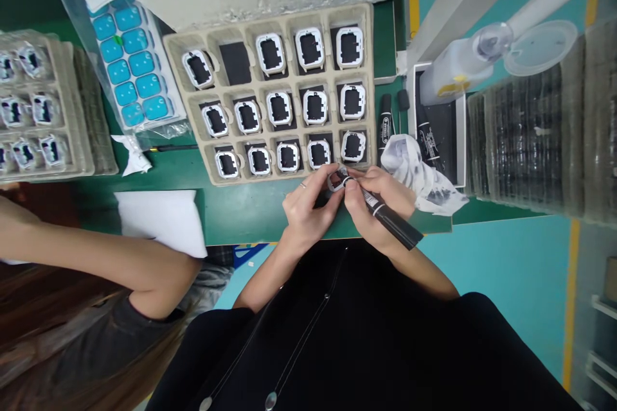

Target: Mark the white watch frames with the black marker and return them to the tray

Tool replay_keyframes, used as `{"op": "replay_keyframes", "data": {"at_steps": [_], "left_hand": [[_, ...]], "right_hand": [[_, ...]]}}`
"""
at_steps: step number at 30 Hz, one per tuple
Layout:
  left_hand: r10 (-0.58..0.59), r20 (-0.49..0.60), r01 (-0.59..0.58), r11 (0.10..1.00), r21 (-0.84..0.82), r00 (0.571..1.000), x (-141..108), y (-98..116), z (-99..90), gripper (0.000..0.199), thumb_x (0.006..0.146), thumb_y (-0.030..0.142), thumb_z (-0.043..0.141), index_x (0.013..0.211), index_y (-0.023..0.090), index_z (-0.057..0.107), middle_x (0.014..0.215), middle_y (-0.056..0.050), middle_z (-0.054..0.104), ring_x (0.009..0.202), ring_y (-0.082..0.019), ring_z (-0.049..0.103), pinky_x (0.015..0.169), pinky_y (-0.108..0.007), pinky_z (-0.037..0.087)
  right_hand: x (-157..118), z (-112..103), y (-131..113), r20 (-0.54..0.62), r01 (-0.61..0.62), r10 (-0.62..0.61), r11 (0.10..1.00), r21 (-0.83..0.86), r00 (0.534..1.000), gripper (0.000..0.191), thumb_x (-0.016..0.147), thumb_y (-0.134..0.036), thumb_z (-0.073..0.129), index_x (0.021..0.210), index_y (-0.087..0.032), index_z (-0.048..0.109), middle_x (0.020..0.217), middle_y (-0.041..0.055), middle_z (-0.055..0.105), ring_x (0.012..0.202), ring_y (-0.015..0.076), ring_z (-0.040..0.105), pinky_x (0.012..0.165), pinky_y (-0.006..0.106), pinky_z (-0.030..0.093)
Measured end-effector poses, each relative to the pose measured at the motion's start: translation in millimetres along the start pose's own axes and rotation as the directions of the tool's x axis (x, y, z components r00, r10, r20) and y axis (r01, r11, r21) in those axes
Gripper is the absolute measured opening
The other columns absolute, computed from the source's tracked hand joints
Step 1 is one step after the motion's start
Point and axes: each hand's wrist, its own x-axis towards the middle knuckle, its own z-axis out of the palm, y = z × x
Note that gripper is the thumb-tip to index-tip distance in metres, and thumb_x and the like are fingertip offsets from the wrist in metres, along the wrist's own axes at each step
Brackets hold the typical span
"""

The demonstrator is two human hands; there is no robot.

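Between thumb and fingers, my left hand [311, 209] pinches a small silver watch case [334, 182] at the table's front edge. My right hand [378, 202] is closed around a black marker [398, 225], its tip against the case; the right fingers also reach the case's far side. Just beyond my hands lies a beige tray [216, 88] with compartments, most holding a white-rimmed watch case [270, 53] over a dark pad. One compartment in the back row shows only its dark pad [236, 63]. The inside of the held case is partly hidden by fingers.
A crumpled, stained white cloth [419, 173] lies right of my hands, beside capped markers [385, 122] and a white-edged box [461, 141]. Behind it stands a plastic bottle [448, 70]. At left are blue parts [128, 93], a white cloth [161, 218] and another person's arm [101, 250].
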Motion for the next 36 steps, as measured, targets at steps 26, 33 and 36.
{"op": "replay_keyframes", "data": {"at_steps": [26,33,36], "left_hand": [[-0.266,0.109,0.287,0.847,-0.447,0.958,-1.6,-2.2,-0.3,0.060,0.091,0.033,0.107,0.144,0.022,0.083,0.116,-0.007,0.092,0.095,-0.020,0.091,0.097,-0.031,0.080],[-0.271,0.109,0.290,0.830,-0.476,0.956,1.1,-0.7,1.4,0.059,0.089,0.029,0.109,0.142,0.023,0.084,0.114,-0.005,0.093,0.094,-0.019,0.092,0.094,-0.026,0.079],[-0.272,0.128,0.300,0.838,-0.455,0.954,0.5,1.7,-0.1,0.055,0.091,0.030,0.108,0.140,0.023,0.083,0.109,-0.003,0.091,0.091,-0.018,0.091,0.091,-0.025,0.078]], "right_hand": [[-6.1,-4.2,4.2,-0.081,0.074,-0.057,0.972,0.223,0.995,0.016,0.104,-0.011,0.075,0.109,-0.025,0.068,0.080,-0.0031,0.065,0.067,0.0190,0.070,0.084,0.052,0.084],[-5.5,-6.4,2.2,-0.058,0.029,-0.014,0.963,0.266,0.998,0.012,0.109,-0.017,0.074,0.111,-0.026,0.066,0.079,-0.0051,0.063,0.065,0.0175,0.069,0.086,0.048,0.084],[-6.7,-8.1,4.8,-0.123,0.057,-0.029,0.972,0.228,0.992,0.010,0.112,-0.021,0.073,0.115,-0.028,0.066,0.076,-0.0065,0.061,0.060,0.0164,0.064,0.090,0.049,0.084]]}}
